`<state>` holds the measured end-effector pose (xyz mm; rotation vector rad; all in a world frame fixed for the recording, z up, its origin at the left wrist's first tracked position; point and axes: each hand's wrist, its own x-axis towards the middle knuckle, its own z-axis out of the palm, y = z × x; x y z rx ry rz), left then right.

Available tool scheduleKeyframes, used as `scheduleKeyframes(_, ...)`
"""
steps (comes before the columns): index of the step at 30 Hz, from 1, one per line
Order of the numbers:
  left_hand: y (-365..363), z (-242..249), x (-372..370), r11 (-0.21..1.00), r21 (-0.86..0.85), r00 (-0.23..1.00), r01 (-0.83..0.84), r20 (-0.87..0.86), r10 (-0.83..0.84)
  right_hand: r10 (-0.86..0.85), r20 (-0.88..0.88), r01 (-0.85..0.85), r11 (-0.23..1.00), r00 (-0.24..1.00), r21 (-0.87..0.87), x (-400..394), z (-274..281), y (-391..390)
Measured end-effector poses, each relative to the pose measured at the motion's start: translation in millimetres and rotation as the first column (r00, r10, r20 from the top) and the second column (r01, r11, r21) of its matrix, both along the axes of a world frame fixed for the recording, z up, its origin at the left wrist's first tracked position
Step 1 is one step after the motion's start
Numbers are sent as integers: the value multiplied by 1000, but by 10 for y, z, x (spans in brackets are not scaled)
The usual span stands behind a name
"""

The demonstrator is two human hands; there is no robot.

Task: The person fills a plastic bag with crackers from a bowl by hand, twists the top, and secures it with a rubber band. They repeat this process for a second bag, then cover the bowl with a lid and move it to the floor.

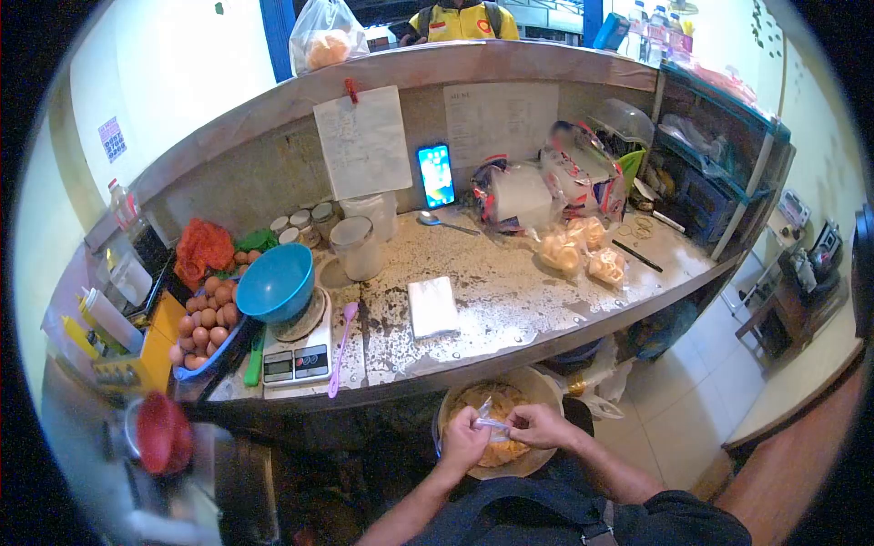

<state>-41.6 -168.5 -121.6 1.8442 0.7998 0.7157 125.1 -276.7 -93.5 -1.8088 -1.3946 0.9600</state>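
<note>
Both my hands pinch a small clear plastic bag (492,426) between them, over a round pale tub (544,389). Orange-yellow pieces of food (503,453) lie inside the tub, too small to name. My left hand (464,440) grips the bag's left side with closed fingers. On its right side, my right hand (537,426) pinches the plastic with thumb and fingertips. Whether anything is inside the bag I cannot make out. On the counter beyond lie several filled clear bags (560,250) of pale orange food and a stack of white sheets (432,308).
A blue bowl (275,280) sits on a kitchen scale (299,362), beside a purple spoon (343,346). Eggs (208,318) fill a basket at left. A lit phone (436,176) leans on the back wall. Beyond the ledge stands a person in a yellow shirt (461,24).
</note>
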Motion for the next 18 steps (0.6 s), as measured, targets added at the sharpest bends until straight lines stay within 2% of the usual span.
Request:
scheduleKeyframes(2, 27, -68, -2, 999, 37, 999, 36, 18, -37, -29, -53, 27, 999, 998, -32, 8, -27, -2)
scheduleKeyframes(4, 54, -48, -24, 995, 74, 997, 72, 35, -74, -5, -27, 6, 1000, 1000, 30, 67, -59, -32)
scheduleKeyframes(5, 77, -24, -47, 974, -113, 979, 196, 73, -189, -4, -28, 5, 1000, 1000, 29, 92, -54, -53)
scheduleKeyframes(6, 93, 0, -71, 903, -291, 948, 317, 132, -290, -3, -45, 4, 1000, 999, 22, 120, -32, -77)
scheduleKeyframes(7, 108, -4, -93, 903, -293, 949, 313, 132, -286, 1, -62, 0, 1000, 998, 16, 142, -4, -97)
scheduleKeyframes(8, 130, -9, -116, 851, -357, 922, 386, 124, -367, 8, -63, -7, 1000, 998, 16, 161, 36, -110)
scheduleKeyframes(9, 157, -10, -136, 791, -416, 889, 449, 121, -442, 94, 20, -94, 995, 995, -16, 174, 101, -112)
scheduleKeyframes(10, 158, -28, -149, 800, -411, 896, 438, 122, -428, 186, 104, -182, 982, 977, -52, 183, 201, -85)
scheduleKeyframes(12, 149, -69, -148, 865, -277, 908, 419, 103, -407, 379, -166, -379, 925, 910, 33, 207, 650, 77)
scheduleKeyframes(13, 151, -49, -153, 874, -278, 917, 398, 98, -386, 394, 183, -433, 843, 901, 320, 159, 1093, 233)
scheduleKeyframes(14, 164, -16, -136, 873, -254, 908, 416, 68, -413, 369, 191, -414, 834, 910, 364, 124, 1532, 409)
scheduleKeyframes(15, 159, -13, -112, 870, -230, 897, 437, 39, -441, 243, 171, -284, 915, 955, 287, 34, 1996, 540)
scheduleKeyframes(16, 173, -198, -84, 832, -327, 890, 448, 78, -448, 245, 126, -276, 837, 961, 472, -12, 2318, 757)
scheduleKeyframes(18, 140, -68, -82, 821, -371, 900, 433, 130, -416, 195, 176, -261, 788, 965, 558, -96, 2944, 1065)
